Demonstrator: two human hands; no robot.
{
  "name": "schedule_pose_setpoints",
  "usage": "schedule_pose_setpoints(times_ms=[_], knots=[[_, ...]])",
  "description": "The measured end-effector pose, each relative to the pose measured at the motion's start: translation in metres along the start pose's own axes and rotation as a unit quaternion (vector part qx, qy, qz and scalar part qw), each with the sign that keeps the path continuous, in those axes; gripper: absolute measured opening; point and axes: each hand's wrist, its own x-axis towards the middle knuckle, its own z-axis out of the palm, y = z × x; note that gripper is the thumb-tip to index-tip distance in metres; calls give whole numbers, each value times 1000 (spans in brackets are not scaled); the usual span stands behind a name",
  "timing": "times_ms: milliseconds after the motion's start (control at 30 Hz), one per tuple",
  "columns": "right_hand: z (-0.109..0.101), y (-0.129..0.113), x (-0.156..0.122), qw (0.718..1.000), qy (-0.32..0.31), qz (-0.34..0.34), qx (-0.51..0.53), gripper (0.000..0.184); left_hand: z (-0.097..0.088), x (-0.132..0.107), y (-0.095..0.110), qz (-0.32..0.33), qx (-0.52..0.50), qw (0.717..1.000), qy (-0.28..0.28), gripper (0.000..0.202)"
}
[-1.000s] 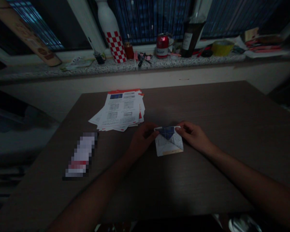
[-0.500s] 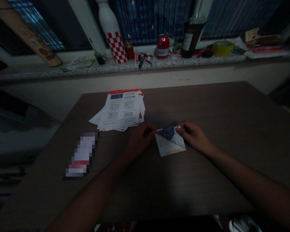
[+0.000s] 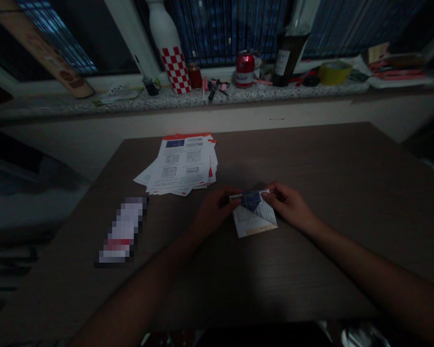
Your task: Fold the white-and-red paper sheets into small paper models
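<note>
Fingers (image 3: 276, 186) pinch folded paper (image 3: 255, 224) — thumbs (image 3: 233, 205) partly hiding it.

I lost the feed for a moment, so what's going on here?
A person is holding a small folded paper over the table, the left hand pinching its far left corner and the right hand its far right. A slanting fold shows across it. A fanned stack of printed sheets lies farther off to the left, with a blurred-out phone nearer.
</note>
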Motion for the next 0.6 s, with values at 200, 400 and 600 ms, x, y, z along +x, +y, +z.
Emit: schedule_pose_setpoints(times_ms=[200, 400, 600], knots=[[2, 0, -1, 1000, -12, 4, -10, 35, -1, 2, -6, -7, 27, 999, 23, 30], [2, 1, -1, 1000, -10, -10, -27, 36, 0, 2, -4, -18, 25, 999, 36, 26], [3, -1, -2, 1000, -9, -7, -25, 34, 2, 1, -2, -20, 24, 999, 42, 23]])
